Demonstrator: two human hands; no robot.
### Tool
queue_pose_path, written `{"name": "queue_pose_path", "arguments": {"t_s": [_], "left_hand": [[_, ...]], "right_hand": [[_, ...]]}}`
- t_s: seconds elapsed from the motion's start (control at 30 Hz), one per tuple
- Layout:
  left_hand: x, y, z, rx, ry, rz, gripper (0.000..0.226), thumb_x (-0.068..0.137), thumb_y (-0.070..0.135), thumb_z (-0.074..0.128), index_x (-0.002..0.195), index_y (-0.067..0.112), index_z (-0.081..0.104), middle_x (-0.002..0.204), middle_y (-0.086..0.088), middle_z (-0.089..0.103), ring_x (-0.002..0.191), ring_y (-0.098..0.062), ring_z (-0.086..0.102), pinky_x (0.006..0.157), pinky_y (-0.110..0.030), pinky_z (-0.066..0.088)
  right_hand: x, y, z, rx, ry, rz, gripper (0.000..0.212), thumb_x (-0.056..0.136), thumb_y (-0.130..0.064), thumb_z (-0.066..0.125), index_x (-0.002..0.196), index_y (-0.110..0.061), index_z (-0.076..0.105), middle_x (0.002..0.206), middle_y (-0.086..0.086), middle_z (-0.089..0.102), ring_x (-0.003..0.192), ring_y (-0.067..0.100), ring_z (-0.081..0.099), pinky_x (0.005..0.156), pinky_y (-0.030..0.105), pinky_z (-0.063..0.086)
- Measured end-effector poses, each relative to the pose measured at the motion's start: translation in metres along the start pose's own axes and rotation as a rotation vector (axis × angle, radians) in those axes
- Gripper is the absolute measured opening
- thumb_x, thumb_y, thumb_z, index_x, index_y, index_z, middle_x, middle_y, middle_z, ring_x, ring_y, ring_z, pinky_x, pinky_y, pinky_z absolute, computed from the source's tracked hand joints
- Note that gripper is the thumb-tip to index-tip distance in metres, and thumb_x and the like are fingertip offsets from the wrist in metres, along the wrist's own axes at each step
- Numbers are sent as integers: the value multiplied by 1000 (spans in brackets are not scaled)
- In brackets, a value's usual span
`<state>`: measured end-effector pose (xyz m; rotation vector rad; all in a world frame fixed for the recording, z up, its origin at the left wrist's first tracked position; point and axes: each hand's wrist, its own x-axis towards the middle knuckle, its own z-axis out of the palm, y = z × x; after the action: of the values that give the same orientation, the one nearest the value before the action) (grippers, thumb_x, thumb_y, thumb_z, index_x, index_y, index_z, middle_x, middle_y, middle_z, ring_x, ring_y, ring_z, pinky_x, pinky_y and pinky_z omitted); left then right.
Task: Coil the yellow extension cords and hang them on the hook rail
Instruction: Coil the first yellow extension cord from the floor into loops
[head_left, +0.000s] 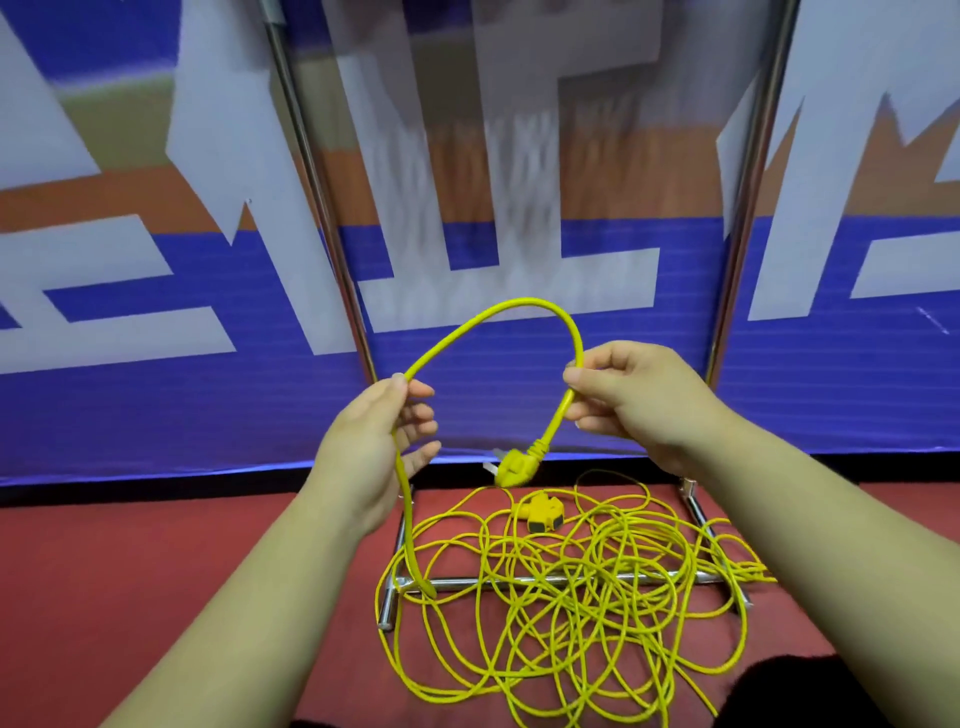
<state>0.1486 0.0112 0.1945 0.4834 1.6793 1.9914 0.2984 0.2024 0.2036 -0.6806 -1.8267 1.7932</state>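
Both hands pinch cord: right hand near plug, left hand further along. Arch between; slack drops from left to heap.

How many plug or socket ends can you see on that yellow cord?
2. A plug dangles below the right hand; a socket block lies on the red floor at the far edge of the yellow cord tangle. Others may be buried there.

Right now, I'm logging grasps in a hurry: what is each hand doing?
Left hand: holding the cord between thumb and fingers.
Right hand: pinching the same cord just above its plug.
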Motion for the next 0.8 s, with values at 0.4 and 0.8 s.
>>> {"name": "queue_pose_path", "arguments": {"t_s": [0.4, 0.8], "left_hand": [[-22, 3, 18, 207, -174, 94, 22, 105, 36, 45, 104, 14, 46, 102, -11, 70, 78, -29, 75, 52, -34, 55], [-11, -1, -6, 598, -443, 98, 18, 91, 15, 72, 97, 16, 55, 74, -4, 64, 63, -19, 51, 55, -29, 41]], "right_hand": [[-20, -3, 23, 379, 24, 109, 10, 92, -9, 67, 92, -4, 59, 76, 11, 73, 76, 18, 76, 56, 19, 56], [-13, -2, 2, -498, -114, -394, 42, 78, -34, 81, 115, -37, 60, 104, -11, 68, 86, 4, 66, 80, 22, 51]]}}
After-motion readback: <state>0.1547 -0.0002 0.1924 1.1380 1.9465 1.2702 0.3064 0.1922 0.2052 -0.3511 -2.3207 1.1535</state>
